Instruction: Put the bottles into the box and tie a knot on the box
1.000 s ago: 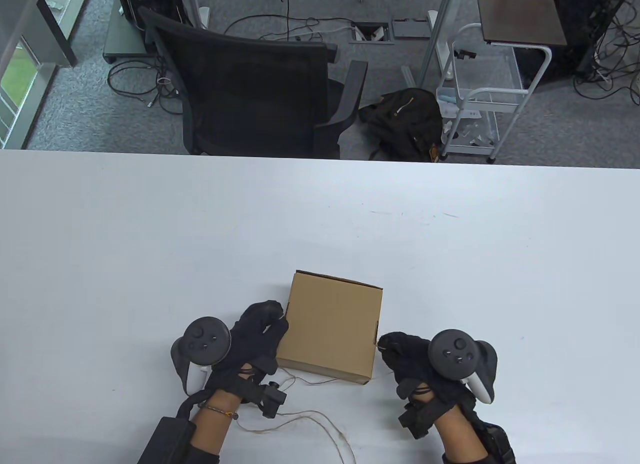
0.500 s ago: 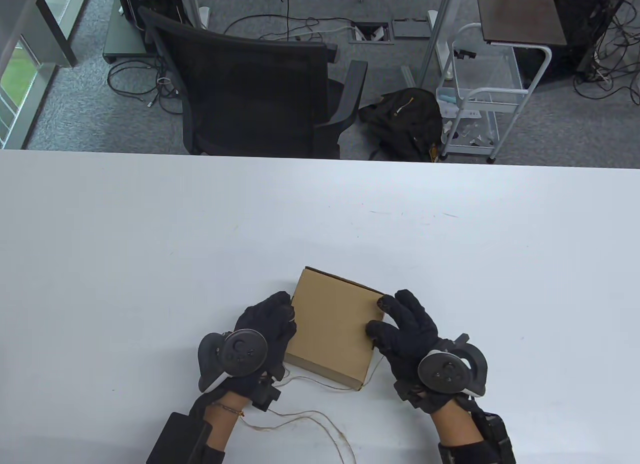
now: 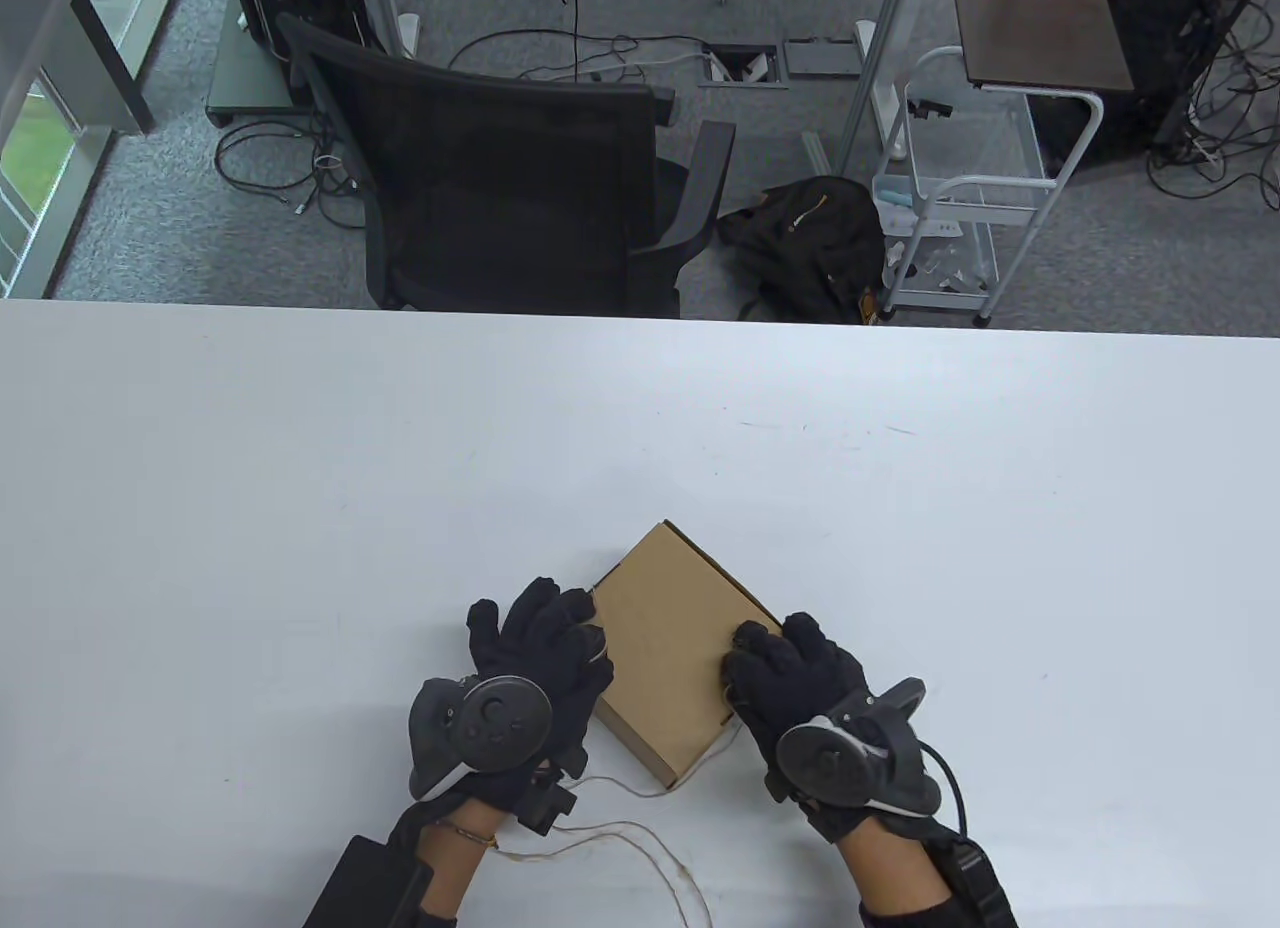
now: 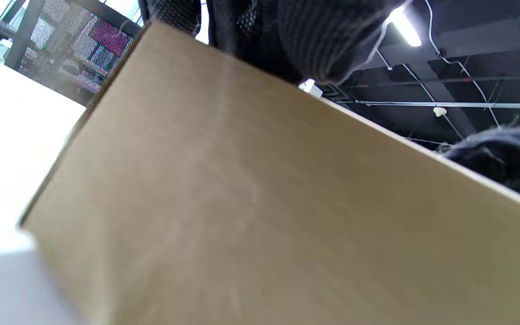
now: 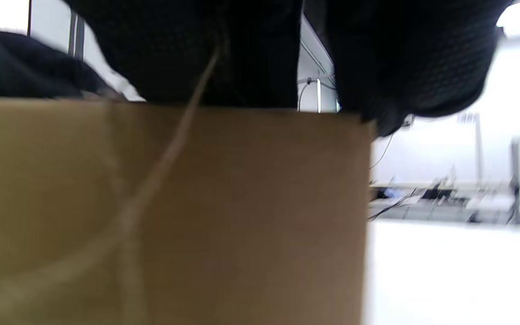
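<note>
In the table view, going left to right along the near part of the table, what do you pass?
Left hand → cardboard box → right hand. Both hands hold the box by its sides. The twine trails on the table below them, so it has no clear place in the order.

one box (image 3: 668, 648), one string (image 3: 640, 838), two hands, one chair (image 3: 500, 178).
</note>
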Demonstrator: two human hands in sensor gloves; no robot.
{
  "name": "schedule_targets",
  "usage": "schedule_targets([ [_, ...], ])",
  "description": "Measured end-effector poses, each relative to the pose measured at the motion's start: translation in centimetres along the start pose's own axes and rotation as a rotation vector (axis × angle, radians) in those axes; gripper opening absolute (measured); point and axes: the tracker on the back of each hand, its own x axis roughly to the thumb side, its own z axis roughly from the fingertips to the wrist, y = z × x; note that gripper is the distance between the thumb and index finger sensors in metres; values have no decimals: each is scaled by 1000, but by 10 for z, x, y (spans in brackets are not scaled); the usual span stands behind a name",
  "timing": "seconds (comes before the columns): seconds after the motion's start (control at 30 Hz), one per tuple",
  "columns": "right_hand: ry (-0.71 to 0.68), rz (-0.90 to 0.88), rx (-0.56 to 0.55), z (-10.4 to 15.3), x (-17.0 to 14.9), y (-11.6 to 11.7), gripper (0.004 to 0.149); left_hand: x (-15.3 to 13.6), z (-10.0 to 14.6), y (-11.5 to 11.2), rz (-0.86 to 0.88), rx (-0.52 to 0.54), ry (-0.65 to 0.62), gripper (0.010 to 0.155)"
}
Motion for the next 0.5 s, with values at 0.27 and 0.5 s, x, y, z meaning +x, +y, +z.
schedule_targets([
  [0.27,-54,65,-39,4,21,-10,38,15,6,-7,3,-43,-42,48],
  [0.5,-29,-122,-115,4,10,-12,37,8,2,-14,72,-71,-79,45],
])
